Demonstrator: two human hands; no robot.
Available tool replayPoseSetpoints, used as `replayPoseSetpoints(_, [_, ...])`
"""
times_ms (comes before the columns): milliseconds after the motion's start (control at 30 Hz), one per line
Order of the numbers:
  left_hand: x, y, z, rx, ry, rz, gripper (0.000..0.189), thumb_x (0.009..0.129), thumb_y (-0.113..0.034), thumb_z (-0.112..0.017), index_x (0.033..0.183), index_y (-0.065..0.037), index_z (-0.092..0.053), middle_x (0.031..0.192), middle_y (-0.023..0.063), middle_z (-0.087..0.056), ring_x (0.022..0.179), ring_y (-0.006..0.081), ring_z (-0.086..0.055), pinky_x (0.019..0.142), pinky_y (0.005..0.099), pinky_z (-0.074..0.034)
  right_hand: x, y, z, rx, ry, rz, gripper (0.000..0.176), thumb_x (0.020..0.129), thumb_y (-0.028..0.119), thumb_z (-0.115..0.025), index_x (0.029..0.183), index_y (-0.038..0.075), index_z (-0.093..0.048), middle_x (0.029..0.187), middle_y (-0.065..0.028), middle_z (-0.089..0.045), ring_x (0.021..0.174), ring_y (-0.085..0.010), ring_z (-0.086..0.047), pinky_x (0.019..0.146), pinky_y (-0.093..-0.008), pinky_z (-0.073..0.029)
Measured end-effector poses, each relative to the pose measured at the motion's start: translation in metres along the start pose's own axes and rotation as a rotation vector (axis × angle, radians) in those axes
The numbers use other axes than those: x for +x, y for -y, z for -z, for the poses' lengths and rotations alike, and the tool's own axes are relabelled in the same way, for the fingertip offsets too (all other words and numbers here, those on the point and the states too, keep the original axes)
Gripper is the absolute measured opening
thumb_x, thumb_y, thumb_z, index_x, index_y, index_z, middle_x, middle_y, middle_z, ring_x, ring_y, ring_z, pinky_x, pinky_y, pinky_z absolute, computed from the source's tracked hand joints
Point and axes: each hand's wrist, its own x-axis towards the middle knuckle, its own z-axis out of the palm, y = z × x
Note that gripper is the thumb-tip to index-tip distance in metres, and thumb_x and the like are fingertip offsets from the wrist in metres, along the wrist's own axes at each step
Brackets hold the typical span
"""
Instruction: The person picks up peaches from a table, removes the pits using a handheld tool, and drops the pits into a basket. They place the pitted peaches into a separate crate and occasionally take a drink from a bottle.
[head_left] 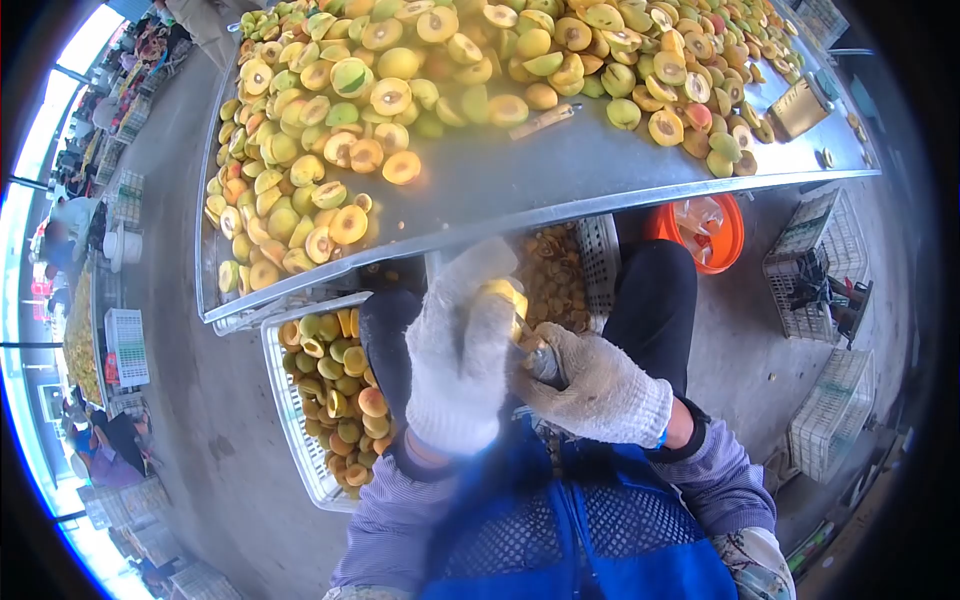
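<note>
In white knitted gloves, my two hands meet above my lap, just short of the table's near edge. My left hand point(462, 350), slightly blurred, is closed around a yellow peach half point(508, 296). My right hand point(598, 385) grips a small metal pitting tool point(543, 362) with its tip against or very near the fruit; the exact contact is hidden by the fingers. Beyond them, a large heap of halved peaches point(390, 97), many with brown pits showing, covers much of the metal table point(460, 195).
Left of my legs stands a white crate point(290, 420) of pitted halves. Another crate point(597, 262) between my knees holds small brown pieces. An orange bucket point(735, 235) with clear plastic sits under the table's right side. Stacked crates point(815, 240) stand farther right. People work far left.
</note>
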Motion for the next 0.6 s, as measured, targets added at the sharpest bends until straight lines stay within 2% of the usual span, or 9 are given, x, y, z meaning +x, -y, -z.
replayPoseSetpoints(100, [0.022,-0.012,0.008,0.223,0.173,-0.088,0.043,0.101,-0.032,-0.043,0.116,0.005,-0.06,0.102,0.0133,-0.065,0.091,0.0205,-0.063,0.085,0.0325,-0.049,0.003,-0.002,0.0,0.187,0.043,-0.044,0.036,0.088,0.034,-0.06,0.105,0.003,-0.053,0.074,-0.0206,-0.065,0.072,-0.0359,-0.067,0.068,-0.0433,-0.051])
replayPoseSetpoints(133, [0.027,-0.009,0.01,0.209,0.242,-0.065,0.042,0.101,-0.031,-0.043,0.115,0.004,-0.061,0.099,0.0131,-0.066,0.091,0.0205,-0.063,0.085,0.0319,-0.048,0.002,0.01,0.007,0.132,0.115,-0.189,0.035,0.089,0.033,-0.059,0.107,0.003,-0.054,0.076,-0.0166,-0.066,0.071,-0.0292,-0.067,0.067,-0.0392,-0.051])
replayPoseSetpoints(167, [0.032,-0.006,0.011,0.196,0.31,-0.04,0.041,0.101,-0.03,-0.042,0.113,0.004,-0.062,0.097,0.0129,-0.066,0.091,0.0206,-0.063,0.085,0.0314,-0.048,0.002,0.014,0.01,0.173,0.131,-0.21,0.034,0.089,0.032,-0.06,0.107,0.004,-0.054,0.076,-0.0145,-0.065,0.069,-0.0262,-0.067,0.066,-0.0376,-0.051])
replayPoseSetpoints(267, [0.032,-0.01,0.006,0.254,0.278,0.061,0.043,0.1,-0.036,-0.045,0.118,0.0,-0.061,0.099,0.0115,-0.066,0.096,0.0185,-0.062,0.085,0.0307,-0.048,0.002,0.012,0.013,0.317,0.175,-0.244,0.03,0.089,0.028,-0.061,0.108,0.005,-0.054,0.076,-0.008,-0.064,0.066,-0.0177,-0.064,0.064,-0.0327,-0.051])
replayPoseSetpoints(333, [0.035,0.002,0.011,0.048,0.363,0.147,0.045,0.099,-0.039,-0.049,0.12,0.0,-0.06,0.103,0.0108,-0.064,0.097,0.018,-0.061,0.085,0.0313,-0.049,0.007,0.002,0.009,0.437,0.209,-0.221,0.027,0.09,0.025,-0.061,0.108,0.006,-0.054,0.075,-0.0033,-0.061,0.065,-0.0124,-0.061,0.062,-0.0292,-0.05])
replayPoseSetpoints(400, [0.035,0.004,0.013,-0.112,0.346,0.211,0.048,0.097,-0.041,-0.054,0.122,0.0,-0.058,0.107,0.0102,-0.063,0.098,0.0177,-0.061,0.085,0.0316,-0.049,0.005,0.004,0.013,0.429,0.182,-0.242,0.026,0.09,0.024,-0.062,0.108,0.006,-0.054,0.075,-0.0011,-0.06,0.064,-0.0109,-0.059,0.061,-0.0274,-0.049])
replayPoseSetpoints(500, [0.02,0.002,0.003,-0.189,0.165,0.232,0.051,0.094,-0.041,-0.061,0.123,0.001,-0.056,0.109,0.0102,-0.062,0.097,0.0177,-0.06,0.085,0.0315,-0.049,0.005,0.006,0.017,0.446,0.194,-0.246,0.026,0.091,0.023,-0.062,0.109,0.006,-0.055,0.072,0.0009,-0.058,0.059,-0.0091,-0.056,0.055,-0.0249,-0.047])
replayPoseSetpoints(567, [0.003,0.011,-0.009,-0.128,-0.011,0.193,0.049,0.092,-0.036,-0.065,0.122,0.002,-0.057,0.109,0.0105,-0.062,0.097,0.0179,-0.06,0.085,0.0314,-0.049,0.004,0.006,0.021,0.538,0.281,-0.272,0.025,0.091,0.024,-0.062,0.108,0.007,-0.055,0.069,0.0022,-0.055,0.055,-0.0078,-0.053,0.049,-0.0233,-0.044])
replayPoseSetpoints(600, [0.001,0.003,-0.01,0.094,-0.024,0.05,0.043,0.091,-0.029,-0.067,0.121,0.002,-0.059,0.111,0.0106,-0.063,0.098,0.0186,-0.06,0.086,0.0312,-0.049,0.005,0.006,0.025,0.621,0.356,-0.297,0.024,0.091,0.024,-0.062,0.108,0.008,-0.055,0.067,0.0029,-0.054,0.052,-0.007,-0.051,0.046,-0.0226,-0.042])
